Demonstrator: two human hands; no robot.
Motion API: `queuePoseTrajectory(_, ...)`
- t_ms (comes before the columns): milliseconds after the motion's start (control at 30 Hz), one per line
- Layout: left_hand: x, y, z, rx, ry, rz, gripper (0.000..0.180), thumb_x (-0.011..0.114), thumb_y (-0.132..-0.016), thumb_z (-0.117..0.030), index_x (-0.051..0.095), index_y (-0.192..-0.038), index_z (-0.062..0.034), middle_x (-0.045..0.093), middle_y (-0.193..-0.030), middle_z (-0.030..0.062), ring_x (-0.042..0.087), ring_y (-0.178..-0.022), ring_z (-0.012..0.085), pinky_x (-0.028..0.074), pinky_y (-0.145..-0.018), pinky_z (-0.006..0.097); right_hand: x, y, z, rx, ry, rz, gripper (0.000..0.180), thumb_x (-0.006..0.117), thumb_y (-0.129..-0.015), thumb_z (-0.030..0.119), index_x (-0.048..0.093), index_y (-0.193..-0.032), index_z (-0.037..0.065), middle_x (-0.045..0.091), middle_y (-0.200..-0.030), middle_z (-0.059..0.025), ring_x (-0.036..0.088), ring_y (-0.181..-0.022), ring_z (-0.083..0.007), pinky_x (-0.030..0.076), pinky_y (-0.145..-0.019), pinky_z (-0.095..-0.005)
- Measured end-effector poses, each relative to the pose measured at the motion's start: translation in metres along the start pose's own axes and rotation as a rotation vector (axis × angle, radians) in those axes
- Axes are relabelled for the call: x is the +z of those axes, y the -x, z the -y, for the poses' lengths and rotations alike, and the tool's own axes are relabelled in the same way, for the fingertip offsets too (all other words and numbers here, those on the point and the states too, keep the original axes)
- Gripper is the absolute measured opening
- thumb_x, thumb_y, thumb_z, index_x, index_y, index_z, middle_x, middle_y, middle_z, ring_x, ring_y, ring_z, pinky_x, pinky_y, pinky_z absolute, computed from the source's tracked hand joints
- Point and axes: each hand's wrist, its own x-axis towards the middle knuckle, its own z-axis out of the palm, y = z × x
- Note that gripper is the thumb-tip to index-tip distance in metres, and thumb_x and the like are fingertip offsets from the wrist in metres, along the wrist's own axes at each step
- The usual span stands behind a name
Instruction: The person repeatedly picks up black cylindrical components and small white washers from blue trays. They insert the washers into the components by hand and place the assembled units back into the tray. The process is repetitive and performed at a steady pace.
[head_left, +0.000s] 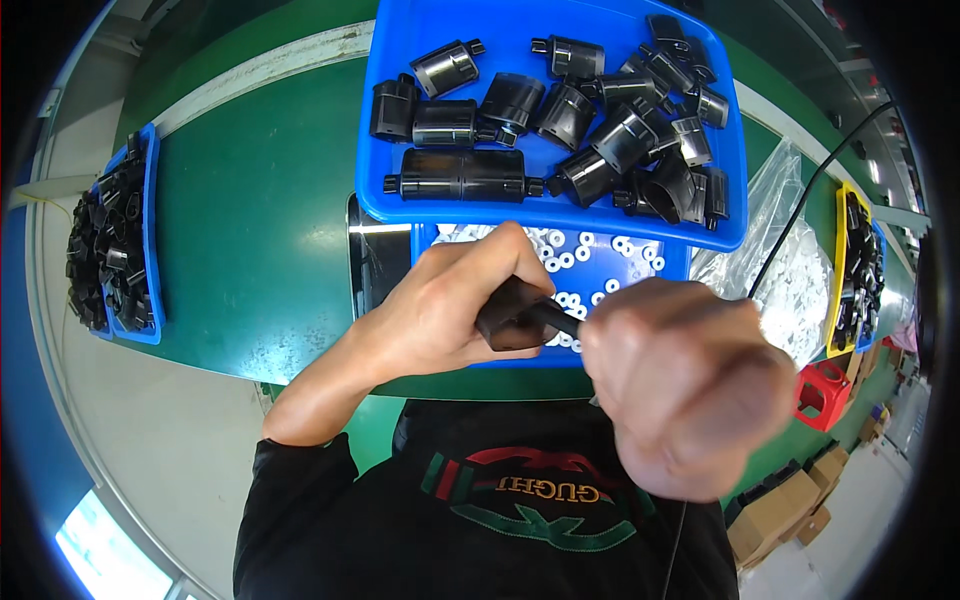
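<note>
My left hand (440,305) is closed around a black plastic housing (512,318), holding it above the tray of washers. A dark shaft (557,318) runs from that housing to my right hand (685,380), a blurred fist wrapped round a tool whose handle is hidden. Whether the shaft's tip sits inside the housing or only touches it, I cannot tell. Under my hands lies a blue tray (675,262) with many white ring-shaped washers (585,240). Just beyond it, a larger blue bin (375,190) holds several black cylindrical housings (462,175).
Full bins of black parts stand at the far left (120,240) and far right (858,270) of the green table (255,220). A clear plastic bag (790,285) of white pieces lies right of the tray, with a black cable (815,175) crossing over it. A red stool (825,395) stands beyond.
</note>
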Motion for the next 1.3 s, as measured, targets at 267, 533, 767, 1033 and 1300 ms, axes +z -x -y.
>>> queuePoseTrajectory(267,-0.003,0.001,-0.001,0.009,0.016,-0.002,0.041,0.084,-0.071,-0.004,0.053,-0.097,-0.0051,0.064,-0.077,0.009,0.068,-0.069,0.0257,0.051,-0.061,0.033,-0.009,-0.017,-0.005,0.019,-0.042,0.203,0.028,0.053,-0.061,-0.02,0.053,-0.073,0.005,0.049,-0.063,-0.0029,0.036,-0.049,-0.0122,0.026,-0.043,-0.0288)
queuePoseTrajectory(533,-0.002,0.004,-0.001,-0.024,0.039,0.017,0.04,0.084,-0.076,-0.017,0.049,-0.092,-0.0052,0.061,-0.076,0.0086,0.057,-0.063,0.0214,0.046,-0.06,0.033,-0.007,-0.012,-0.019,0.014,-0.08,0.202,0.027,0.052,-0.063,-0.02,0.052,-0.073,0.005,0.046,-0.059,-0.0023,0.035,-0.047,-0.0126,0.026,-0.043,-0.029)
queuePoseTrajectory(767,-0.003,0.0,-0.006,-0.056,-0.227,0.028,0.041,0.084,-0.075,-0.016,0.05,-0.094,-0.0024,0.064,-0.079,0.0144,0.067,-0.073,0.0368,0.051,-0.061,0.038,-0.002,0.01,-0.045,-0.157,0.081,0.102,0.023,0.051,-0.074,-0.016,0.048,-0.072,0.007,0.046,-0.056,-0.0021,0.038,-0.045,-0.0135,0.028,-0.042,-0.028)
queuePoseTrajectory(1033,-0.006,0.002,0.006,-0.08,-0.046,-0.04,0.041,0.085,-0.07,-0.01,0.053,-0.096,-0.0032,0.064,-0.083,0.0098,0.068,-0.075,0.0294,0.052,-0.063,0.034,0.005,-0.022,-0.026,-0.11,0.031,0.031,0.003,0.05,-0.091,0.002,0.052,-0.093,0.001,0.057,-0.066,-0.0104,0.047,-0.048,-0.0152,0.039,-0.044,-0.0271)
queuePoseTrajectory(1300,-0.011,0.001,0.006,-0.018,-0.015,-0.064,0.038,0.082,-0.067,-0.007,0.056,-0.095,-0.0048,0.063,-0.083,0.0063,0.068,-0.074,0.0259,0.052,-0.063,0.032,0.0,-0.022,-0.003,0.035,-0.101,-0.035,0.005,0.057,-0.092,0.003,0.052,-0.091,0.005,0.057,-0.076,-0.0097,0.045,-0.053,-0.0136,0.036,-0.046,-0.0244)
